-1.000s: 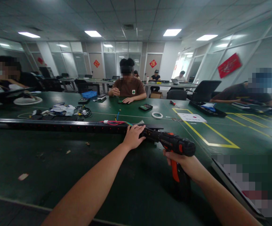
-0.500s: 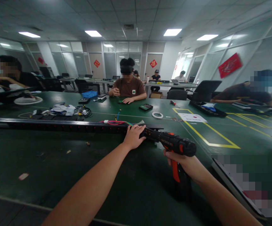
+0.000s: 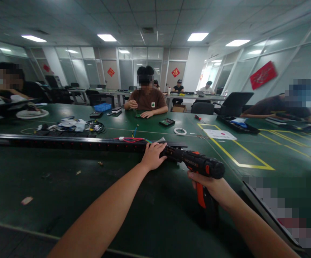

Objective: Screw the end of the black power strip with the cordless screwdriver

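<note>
Right hand [image 3: 211,186] is closed tight on the grip of the cordless screwdriver [image 3: 198,163], held low over the green table [image 3: 64,186], nose pointing left. Left hand [image 3: 152,156] is draped over the end of the long black strip [image 3: 77,143], just where the bit meets it; I cannot tell whether it grips. Judged step: driving at the strip's end, which needs the bit kept square and the strip braced. Red and blue wires [image 3: 130,139] lie beyond.

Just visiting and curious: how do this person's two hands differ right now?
The left hand lies open, palm down, on the long black strip; the right hand is closed around the grip of the black-and-orange cordless screwdriver. The left hand reaches farther across the green table; the right hand is nearer the body. Both are bare, working near the strip's right end.
</note>
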{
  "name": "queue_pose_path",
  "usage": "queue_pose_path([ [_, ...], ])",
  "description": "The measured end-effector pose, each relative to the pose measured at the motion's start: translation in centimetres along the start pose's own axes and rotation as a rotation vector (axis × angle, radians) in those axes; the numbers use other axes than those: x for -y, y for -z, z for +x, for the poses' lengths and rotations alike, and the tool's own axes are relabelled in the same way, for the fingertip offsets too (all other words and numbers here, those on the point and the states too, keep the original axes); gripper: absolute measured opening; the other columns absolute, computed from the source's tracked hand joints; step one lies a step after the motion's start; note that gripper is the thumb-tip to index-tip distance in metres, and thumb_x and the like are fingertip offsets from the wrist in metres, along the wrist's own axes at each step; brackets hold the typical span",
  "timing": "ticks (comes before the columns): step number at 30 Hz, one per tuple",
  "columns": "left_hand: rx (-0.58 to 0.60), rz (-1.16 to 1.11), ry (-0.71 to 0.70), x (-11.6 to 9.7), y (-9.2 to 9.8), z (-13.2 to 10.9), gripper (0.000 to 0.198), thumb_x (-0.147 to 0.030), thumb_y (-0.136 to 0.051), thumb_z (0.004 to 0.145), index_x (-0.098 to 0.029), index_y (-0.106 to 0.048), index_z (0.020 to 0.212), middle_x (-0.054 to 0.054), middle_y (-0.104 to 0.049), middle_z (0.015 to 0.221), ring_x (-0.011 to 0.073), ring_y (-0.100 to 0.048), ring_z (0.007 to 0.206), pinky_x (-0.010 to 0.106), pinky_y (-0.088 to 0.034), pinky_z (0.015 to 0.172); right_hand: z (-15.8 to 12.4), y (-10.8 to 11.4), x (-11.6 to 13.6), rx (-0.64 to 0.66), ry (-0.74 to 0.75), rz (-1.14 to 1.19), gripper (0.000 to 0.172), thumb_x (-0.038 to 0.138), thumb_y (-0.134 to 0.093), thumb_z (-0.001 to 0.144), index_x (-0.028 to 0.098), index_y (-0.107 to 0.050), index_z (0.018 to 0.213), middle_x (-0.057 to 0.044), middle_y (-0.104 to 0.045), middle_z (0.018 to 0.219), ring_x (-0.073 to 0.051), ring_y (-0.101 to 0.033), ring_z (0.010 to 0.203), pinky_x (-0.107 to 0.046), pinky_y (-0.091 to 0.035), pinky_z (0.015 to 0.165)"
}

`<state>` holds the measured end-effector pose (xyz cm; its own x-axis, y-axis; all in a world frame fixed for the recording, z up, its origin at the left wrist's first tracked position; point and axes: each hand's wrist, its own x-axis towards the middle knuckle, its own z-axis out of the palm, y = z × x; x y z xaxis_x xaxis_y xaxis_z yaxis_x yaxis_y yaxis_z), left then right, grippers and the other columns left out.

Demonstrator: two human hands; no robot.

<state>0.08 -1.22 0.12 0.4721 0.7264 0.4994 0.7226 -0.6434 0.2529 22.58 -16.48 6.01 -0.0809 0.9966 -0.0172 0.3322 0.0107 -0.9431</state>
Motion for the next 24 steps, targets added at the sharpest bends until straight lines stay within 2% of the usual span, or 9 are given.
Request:
queue_pose_path([
  [12, 0.002, -0.003, 0.004, 0.12, -0.10, 0.01, 0.062, -0.042, -0.062, 0.095, -0.028, -0.043, 0.153, 0.006, -0.055, 0.150, 0.0287, -0.042, 0.138, 0.057, -0.022, 0.119, -0.03, 0.00, -0.06, 0.003, 0.019, -0.012, 0.034, 0.052, -0.074, 0.079, 0.019, -0.066, 0.075, -0.001, -0.063, 0.062, -0.020, -0.058, 0.061, -0.034, -0.043, 0.062],
  [24, -0.006, -0.007, 0.000, 0.18, -0.28, 0.08, 0.063, -0.041, -0.063, 0.095, -0.028, -0.042, 0.153, 0.006, -0.056, 0.149, 0.0282, -0.043, 0.138, 0.058, -0.022, 0.119, -0.15, -0.05, 0.56, 0.053, 0.058, -0.022, 0.030, 0.049, -0.070, 0.083, 0.020, -0.064, 0.081, 0.000, -0.060, 0.064, -0.019, -0.056, 0.063, -0.034, -0.043, 0.065],
])
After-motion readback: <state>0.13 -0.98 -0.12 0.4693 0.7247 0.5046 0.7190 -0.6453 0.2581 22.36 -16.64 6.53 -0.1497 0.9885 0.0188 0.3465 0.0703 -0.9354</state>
